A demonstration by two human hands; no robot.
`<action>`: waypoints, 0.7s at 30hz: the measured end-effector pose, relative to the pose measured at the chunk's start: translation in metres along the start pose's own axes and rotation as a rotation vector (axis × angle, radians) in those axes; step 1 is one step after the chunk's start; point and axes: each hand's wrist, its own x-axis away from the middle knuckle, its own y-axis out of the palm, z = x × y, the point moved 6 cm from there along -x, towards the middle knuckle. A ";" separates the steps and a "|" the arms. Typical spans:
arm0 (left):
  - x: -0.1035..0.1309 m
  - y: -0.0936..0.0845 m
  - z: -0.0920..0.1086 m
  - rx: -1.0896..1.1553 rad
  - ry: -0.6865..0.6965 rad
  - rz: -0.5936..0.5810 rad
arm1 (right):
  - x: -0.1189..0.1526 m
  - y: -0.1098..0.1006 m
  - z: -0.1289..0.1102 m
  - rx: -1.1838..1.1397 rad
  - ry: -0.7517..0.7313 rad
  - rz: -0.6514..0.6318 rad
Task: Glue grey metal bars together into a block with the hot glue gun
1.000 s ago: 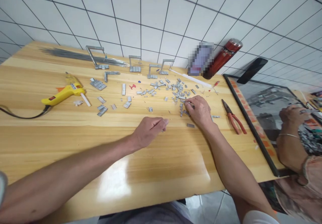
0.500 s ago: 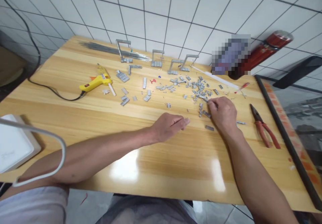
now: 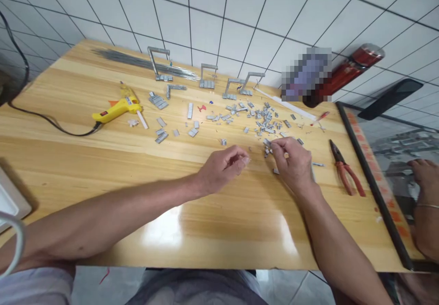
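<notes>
Above the wooden table, my left hand (image 3: 222, 168) is closed, thumb against curled fingers, around something too small to make out. My right hand (image 3: 294, 162) is closed too, its fingertips at the near edge of a scattered heap of small grey pieces (image 3: 267, 117); whatever its pinch holds is hidden. A grey piece (image 3: 275, 171) shows partly under the right palm. Behind the heap stand small grey bracket-shaped frames, one (image 3: 207, 76) in the middle and another (image 3: 159, 62) farther left.
A yellow glue gun (image 3: 118, 108) with a black cord lies at the left. Red-handled pliers (image 3: 345, 168) rest at the right, beside a dark-edged panel (image 3: 372, 181). A red flask (image 3: 353, 72) is at the back right. Another person's hand (image 3: 425, 181) shows at the right edge.
The camera view has shifted. My right hand has moved slightly nearer, over the loose pieces at the heap's near edge. Another person's hand has appeared at the right.
</notes>
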 end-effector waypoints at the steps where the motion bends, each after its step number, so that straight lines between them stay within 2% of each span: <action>1: 0.000 -0.001 -0.002 0.022 0.004 0.022 | 0.001 -0.001 -0.009 -0.017 -0.050 -0.003; 5: 0.000 0.000 -0.007 0.021 -0.011 0.022 | 0.007 0.000 -0.044 -0.059 -0.314 0.006; 8: -0.001 0.002 -0.007 -0.030 -0.024 -0.019 | 0.010 0.002 -0.054 -0.064 -0.428 0.025; 16: -0.001 0.000 -0.005 -0.134 0.031 0.092 | 0.008 0.003 -0.046 -0.206 -0.350 -0.024; 19: 0.000 0.002 0.000 -0.175 0.063 0.074 | 0.008 0.005 -0.048 -0.233 -0.345 -0.045; 21: 0.001 0.004 0.001 -0.153 0.049 0.013 | 0.008 0.005 -0.048 -0.237 -0.342 -0.038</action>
